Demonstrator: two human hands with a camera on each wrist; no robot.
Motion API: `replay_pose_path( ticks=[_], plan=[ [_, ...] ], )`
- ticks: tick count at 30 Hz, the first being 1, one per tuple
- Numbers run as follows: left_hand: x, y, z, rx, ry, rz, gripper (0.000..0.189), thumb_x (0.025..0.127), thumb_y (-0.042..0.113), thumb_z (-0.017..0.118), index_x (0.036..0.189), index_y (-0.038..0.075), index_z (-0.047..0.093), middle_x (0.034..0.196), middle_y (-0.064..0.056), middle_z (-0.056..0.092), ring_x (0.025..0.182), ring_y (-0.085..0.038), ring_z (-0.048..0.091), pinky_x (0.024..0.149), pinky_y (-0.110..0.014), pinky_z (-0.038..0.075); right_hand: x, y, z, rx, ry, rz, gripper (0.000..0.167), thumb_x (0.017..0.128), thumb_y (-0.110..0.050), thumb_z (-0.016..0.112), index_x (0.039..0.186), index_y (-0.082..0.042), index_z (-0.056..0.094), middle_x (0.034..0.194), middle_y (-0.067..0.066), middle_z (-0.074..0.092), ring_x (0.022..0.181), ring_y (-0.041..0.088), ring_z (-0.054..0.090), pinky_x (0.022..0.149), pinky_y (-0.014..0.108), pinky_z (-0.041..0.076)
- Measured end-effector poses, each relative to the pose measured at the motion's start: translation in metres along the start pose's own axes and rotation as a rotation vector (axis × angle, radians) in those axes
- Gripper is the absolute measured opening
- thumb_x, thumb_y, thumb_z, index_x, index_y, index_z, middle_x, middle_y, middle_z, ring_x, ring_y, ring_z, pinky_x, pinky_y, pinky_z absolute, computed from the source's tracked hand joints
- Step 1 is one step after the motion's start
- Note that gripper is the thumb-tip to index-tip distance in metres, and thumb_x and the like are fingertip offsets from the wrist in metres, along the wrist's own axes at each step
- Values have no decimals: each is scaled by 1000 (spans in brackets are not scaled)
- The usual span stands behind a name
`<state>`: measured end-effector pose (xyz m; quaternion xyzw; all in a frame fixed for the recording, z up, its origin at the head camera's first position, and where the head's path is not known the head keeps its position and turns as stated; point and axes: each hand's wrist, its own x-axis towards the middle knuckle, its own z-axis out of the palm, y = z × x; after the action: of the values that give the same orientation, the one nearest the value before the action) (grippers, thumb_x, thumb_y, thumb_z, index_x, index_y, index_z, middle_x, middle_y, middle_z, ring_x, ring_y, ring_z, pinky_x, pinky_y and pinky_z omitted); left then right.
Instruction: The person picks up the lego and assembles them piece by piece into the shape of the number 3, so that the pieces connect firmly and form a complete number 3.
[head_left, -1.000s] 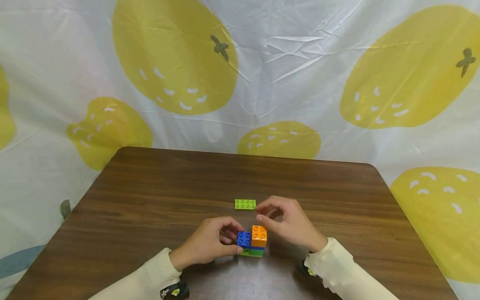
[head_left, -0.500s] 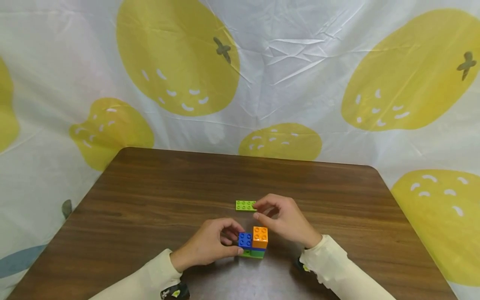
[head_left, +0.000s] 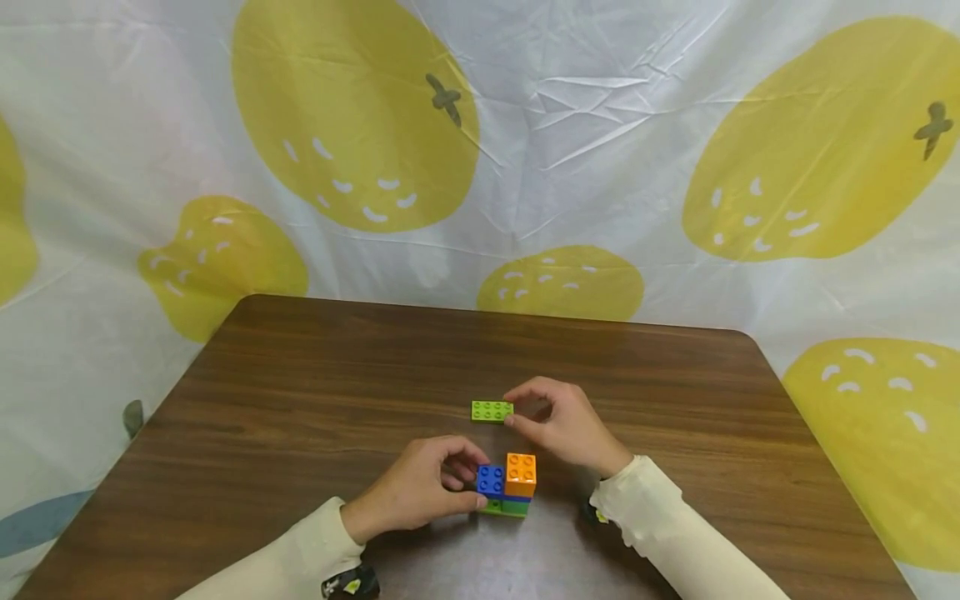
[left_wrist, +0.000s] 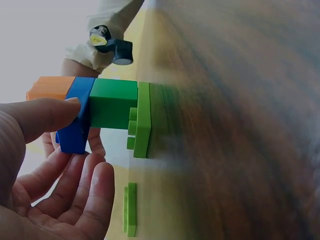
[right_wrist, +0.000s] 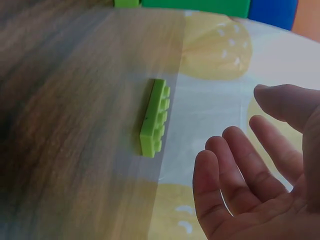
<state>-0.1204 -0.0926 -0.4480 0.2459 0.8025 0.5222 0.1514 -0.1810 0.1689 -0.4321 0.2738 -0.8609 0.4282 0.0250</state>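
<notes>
A small stack of toy building bricks stands on the table: an orange brick (head_left: 521, 473) over a flat blue brick (head_left: 491, 478), a dark green brick (left_wrist: 114, 102) below, and a lime studded plate (left_wrist: 144, 120) at the bottom. My left hand (head_left: 420, 483) pinches the overhanging blue brick, thumb on its near side and fingertips on its far side. Farther back lies a second lime plate (right_wrist: 154, 117), flat with studs up. Over its right end in the head view hovers my right hand (head_left: 566, 421), thumb and fingers parted, apart from the plate in the right wrist view.
The brown wooden table (head_left: 360, 367) reaches back to a white curtain (head_left: 555, 192) with large yellow fruit prints. Dark camera mounts (head_left: 351, 582) sit at the cream sleeves (head_left: 667, 517).
My right hand has moved away from me and slightly left, from beyond the stack to the loose lime plate's right end. The left hand and the stack stay in place.
</notes>
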Motion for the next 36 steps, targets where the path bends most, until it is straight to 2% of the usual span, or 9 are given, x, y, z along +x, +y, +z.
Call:
replay_pose_path(
  ticks=[5,11,20,31,36],
  plan=[
    [-1,-2,1,14,3,12,35,86,21,89,116,16,72,112,0,75,96,-12,72,80,-21,61,5,5,3,-10,-18,57,33,90,-19,85,120,-8,76,120,10,77,105,31,75,82,41,65],
    [-2,-1,1,12,4,11,35,86,21,89,116,17,72,111,2,75,96,-11,71,80,-20,60,11,11,7,5,-9,69,34,89,-14,85,121,-6,75,119,12,77,106,33,75,84,41,65],
    [-2,-1,0,26,-1,7,34,86,22,89,116,17,72,111,3,75,96,-10,71,80,-22,61,16,16,11,-16,-30,99,38,88,-17,87,122,-7,75,121,9,76,107,28,74,89,42,64],
    [2,-1,-1,22,3,8,35,86,22,89,116,18,72,112,3,75,97,-14,72,80,-21,60,23,25,12,-84,-82,91,39,86,-15,88,122,-7,76,121,6,77,107,25,72,93,46,61],
    [1,-1,-1,25,2,22,35,86,22,89,116,15,72,112,0,75,97,-16,72,80,-21,60,24,27,13,-116,-107,86,40,85,-15,88,122,-8,76,119,6,77,105,24,71,94,47,60]
  ],
)
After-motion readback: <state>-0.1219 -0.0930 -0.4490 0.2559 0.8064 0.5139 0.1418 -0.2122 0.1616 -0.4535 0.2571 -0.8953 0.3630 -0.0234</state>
